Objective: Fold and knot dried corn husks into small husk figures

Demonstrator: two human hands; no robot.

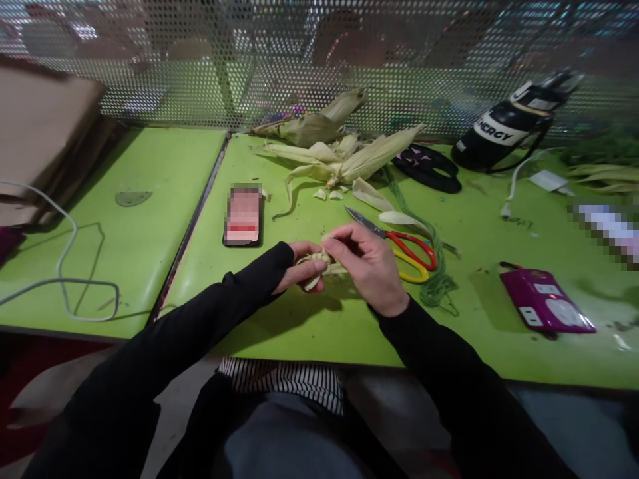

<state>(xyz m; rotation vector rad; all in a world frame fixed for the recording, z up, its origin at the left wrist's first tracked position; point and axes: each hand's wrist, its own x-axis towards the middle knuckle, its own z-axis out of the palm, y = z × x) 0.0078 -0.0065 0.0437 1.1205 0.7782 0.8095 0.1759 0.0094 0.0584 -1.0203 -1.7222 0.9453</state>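
Observation:
Over the green table, my left hand [300, 271] is closed around a small braided piece of corn husk [320, 258], pale yellow-green with loose strips hanging from it. My right hand [370, 266] pinches a husk strip at the top of that piece with thumb and forefinger; its other fingers curl behind. Just right of my right hand lie scissors [399, 249] with one red and one yellow handle, blades pointing back left. A tangle of green string [435, 283] rests beside the handles. Farther back is a pile of dry corn husks [344, 159] with small cut bits in front.
A phone [243, 214] lies left of centre. Behind stand a black bottle [499, 130], a black tape-like roll [428, 167] and a perforated metal screen [299, 60]. A purple pouch-like item [546, 299] lies right; cardboard [44, 126] and a white cable [67, 266] are left.

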